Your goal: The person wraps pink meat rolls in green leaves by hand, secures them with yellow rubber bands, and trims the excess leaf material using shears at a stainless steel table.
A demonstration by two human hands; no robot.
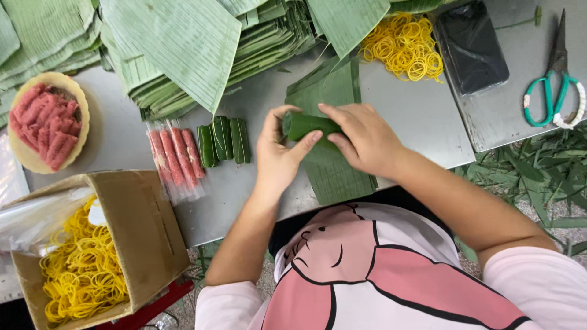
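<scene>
Both hands, left hand (276, 153) and right hand (362, 137), are pinching the leaf roll (307, 124), which is likely risking unrolling if their grip slackens.

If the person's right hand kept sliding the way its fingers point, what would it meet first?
The right hand points left along the leaf roll, so it would likely meet the left hand first, which holds the roll's other end. Beyond that lie the wrapped green rolls.
</scene>
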